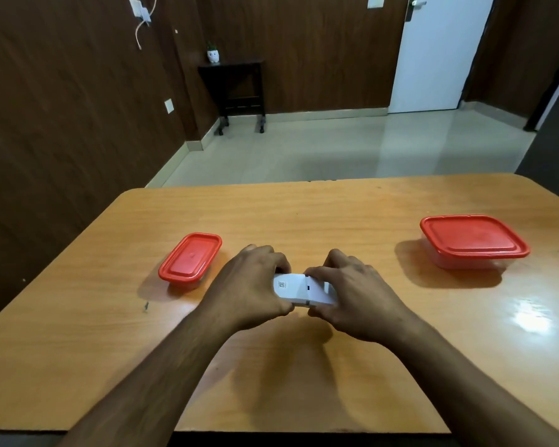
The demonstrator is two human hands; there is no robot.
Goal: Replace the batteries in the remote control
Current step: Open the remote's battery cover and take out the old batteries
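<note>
A white remote control lies back side up, held just above the middle of the wooden table. My left hand grips its left end. My right hand grips its right end, with the thumb on the back cover. A small label and a dark slot show on the visible white back. A seam crosses the remote near its middle. No batteries are in sight.
A small container with a red lid stands to the left of my hands. A larger red-lidded container stands at the right. Both lids are on. Beyond the table are the tiled floor, a dark side table and a white door.
</note>
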